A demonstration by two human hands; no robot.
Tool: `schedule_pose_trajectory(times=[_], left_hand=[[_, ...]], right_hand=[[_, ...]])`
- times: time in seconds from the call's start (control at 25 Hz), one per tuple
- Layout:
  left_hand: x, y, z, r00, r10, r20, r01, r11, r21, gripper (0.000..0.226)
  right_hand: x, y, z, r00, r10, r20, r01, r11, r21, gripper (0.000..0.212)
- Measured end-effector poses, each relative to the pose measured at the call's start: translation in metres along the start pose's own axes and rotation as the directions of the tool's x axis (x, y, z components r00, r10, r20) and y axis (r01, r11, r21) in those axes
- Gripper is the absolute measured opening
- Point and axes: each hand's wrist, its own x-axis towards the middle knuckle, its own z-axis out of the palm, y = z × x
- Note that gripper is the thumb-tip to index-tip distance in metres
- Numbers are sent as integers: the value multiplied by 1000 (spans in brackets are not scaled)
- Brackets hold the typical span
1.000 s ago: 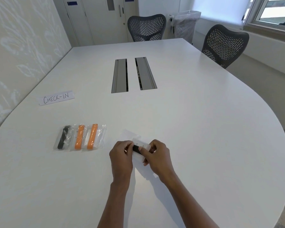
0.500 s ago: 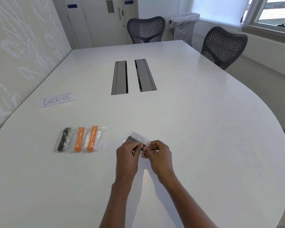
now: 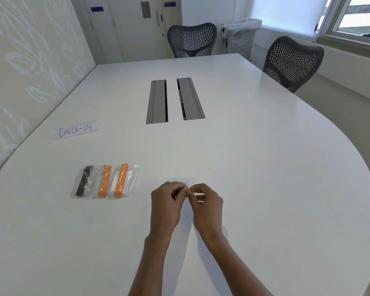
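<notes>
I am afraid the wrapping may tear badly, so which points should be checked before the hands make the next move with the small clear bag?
1. Left hand pinches the clear bag: ok.
2. Right hand pinches the same bag: ok.
3. The bag's opening faces the fingers: cannot tell, the fingers hide it.
4. The content sits away from the pinch: cannot tell, it is hidden.
5. The packed black strap and two orange straps lie apart, left of the hands: ok.
6. The paper label lies far from the hands: ok.
</notes>
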Motion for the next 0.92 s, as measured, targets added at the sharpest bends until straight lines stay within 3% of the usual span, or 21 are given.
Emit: schedule_pose_trajectory(times=[0.12, 0.24, 0.32, 0.48, 0.64, 0.92], left_hand=[[1, 3, -4, 996, -74, -48, 73, 997, -26, 12], [6, 6, -9, 970, -230, -76, 210, 955, -210, 11], [7, 8, -12, 962, -271, -41, 249, 927, -279, 9], [12, -6, -26, 958, -276, -72, 255, 942, -218, 20], [16, -24, -42, 910, -375, 175, 414, 835, -363, 24], [8, -24, -45, 936, -310, 165, 350, 801, -485, 8]], right_hand=[[-1, -5, -1, 990, -96, 102, 94, 995, 29, 19], [0, -7, 2, 963, -162, 215, 159, 987, 29, 21], [1, -2, 5, 966, -165, 197, 166, 986, 13, 22], [10, 0, -4, 985, -120, 124, 117, 993, 36, 15], [23, -4, -20, 957, -131, 259, 121, 991, 52, 10], [30, -5, -30, 937, -219, 273, 206, 976, 77, 19]])
